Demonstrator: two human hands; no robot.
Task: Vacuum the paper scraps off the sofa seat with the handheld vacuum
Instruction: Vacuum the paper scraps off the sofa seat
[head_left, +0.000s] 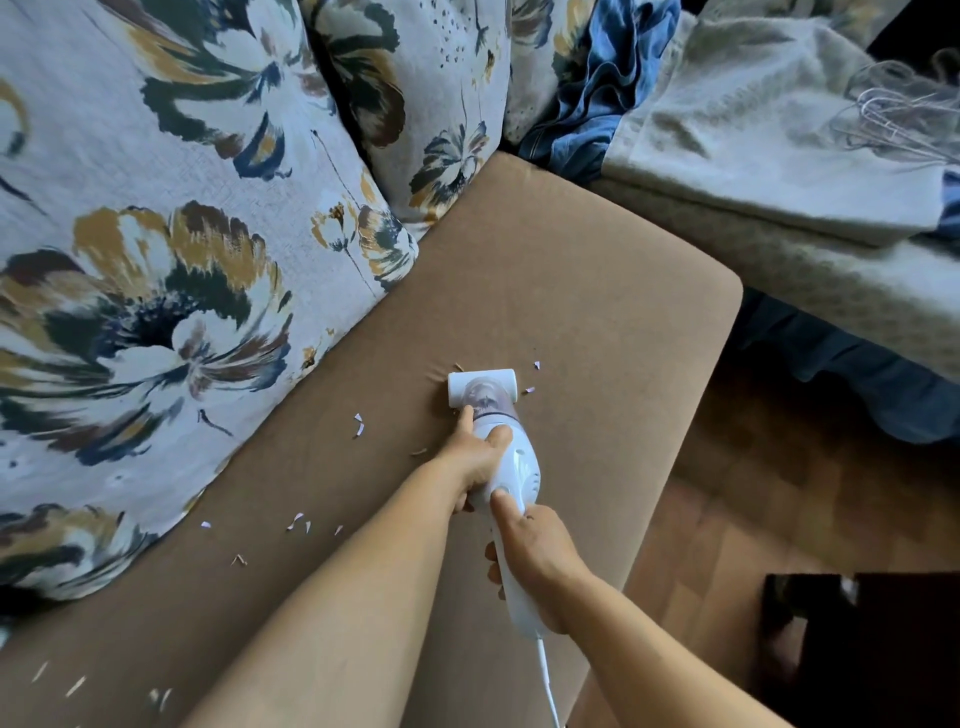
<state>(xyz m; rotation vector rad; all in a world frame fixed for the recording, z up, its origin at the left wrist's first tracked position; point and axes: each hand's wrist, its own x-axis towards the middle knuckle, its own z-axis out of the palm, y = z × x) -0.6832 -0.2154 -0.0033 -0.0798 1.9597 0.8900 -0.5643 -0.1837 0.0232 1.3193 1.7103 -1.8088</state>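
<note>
A white handheld vacuum (511, 462) lies nozzle-down on the brown sofa seat (597, 291), its wide head pressed to the fabric near the seat's middle. My left hand (475, 460) grips the vacuum's body just behind the clear dust cup. My right hand (540, 564) holds the rear handle, thumb resting on top. Small white paper scraps (358, 423) lie left of the nozzle, a few (532, 376) just right of it, and several more (298, 522) are scattered toward the near left of the seat. A white cord (548, 686) trails from the handle.
Large floral cushions (171, 270) lean along the seat's left side. A grey blanket (753, 130) and blue cloth (608, 88) are piled at the far right. Wooden floor (737, 493) lies right of the seat edge, with a dark object (872, 649) at the lower right.
</note>
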